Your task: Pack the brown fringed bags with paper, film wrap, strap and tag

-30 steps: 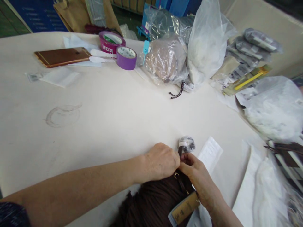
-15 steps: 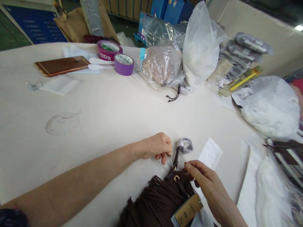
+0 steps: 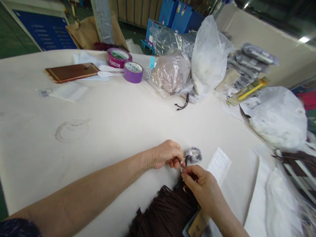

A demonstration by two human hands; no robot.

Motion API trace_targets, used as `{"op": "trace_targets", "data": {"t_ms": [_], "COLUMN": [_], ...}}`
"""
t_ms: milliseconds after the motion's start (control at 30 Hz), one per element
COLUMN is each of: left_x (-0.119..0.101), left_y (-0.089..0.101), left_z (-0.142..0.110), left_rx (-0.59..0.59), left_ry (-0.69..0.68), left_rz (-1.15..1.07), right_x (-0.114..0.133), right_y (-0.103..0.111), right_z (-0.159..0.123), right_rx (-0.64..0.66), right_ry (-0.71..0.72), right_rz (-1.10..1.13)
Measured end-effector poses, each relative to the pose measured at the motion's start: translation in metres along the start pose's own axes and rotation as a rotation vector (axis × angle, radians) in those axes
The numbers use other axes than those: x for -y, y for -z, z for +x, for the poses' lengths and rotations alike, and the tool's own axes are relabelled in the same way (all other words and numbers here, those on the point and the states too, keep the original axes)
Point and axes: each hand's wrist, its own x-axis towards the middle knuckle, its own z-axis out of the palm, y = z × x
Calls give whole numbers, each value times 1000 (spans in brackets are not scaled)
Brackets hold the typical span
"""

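Observation:
A dark brown fringed bag [image 3: 165, 210] lies at the table's near edge, its brass eyelet partly showing. Above its top, my left hand [image 3: 170, 154] is closed in a pinch on a thin white string [image 3: 182, 162]. My right hand [image 3: 201, 182] meets it there, thumb and forefinger pinched on the same string just below. Behind the fingers, a strap end wrapped in clear plastic [image 3: 194, 154] rests on the table. A tan hang tag [image 3: 198, 223] hangs by the bag, partly covered by my right wrist.
White paper slip [image 3: 219, 163] lies right of my hands. Farther back are a phone [image 3: 72, 72], purple tape rolls [image 3: 133, 73], a plastic-wrapped bag [image 3: 170, 74] and a white plastic bag [image 3: 208, 59]. White sheets [image 3: 269, 197] and another stuffed plastic bag [image 3: 278, 115] line the right side.
My right hand has moved left and up to my left hand and now pinches the string. It covers the strap and part of the eyelet area. The view has shifted slightly.

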Motion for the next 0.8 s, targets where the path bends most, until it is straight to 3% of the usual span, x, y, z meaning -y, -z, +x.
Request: {"op": "trace_targets", "data": {"t_ms": [267, 500, 667, 800], "left_x": [0, 10, 16, 15], "left_y": [0, -2, -7, -5], "left_z": [3, 1, 2, 2], "left_rx": [23, 109, 89, 204], "left_ry": [77, -56, -82, -71], "left_rz": [-21, 69, 93, -12], "right_x": [4, 4, 2, 2], "right_y": [9, 5, 6, 8], "right_z": [-1, -4, -4, -4], "right_rx": [85, 68, 51, 27], "right_ry": [-204, -206, -182, -150], "right_rz": [244, 320, 285, 254]}}
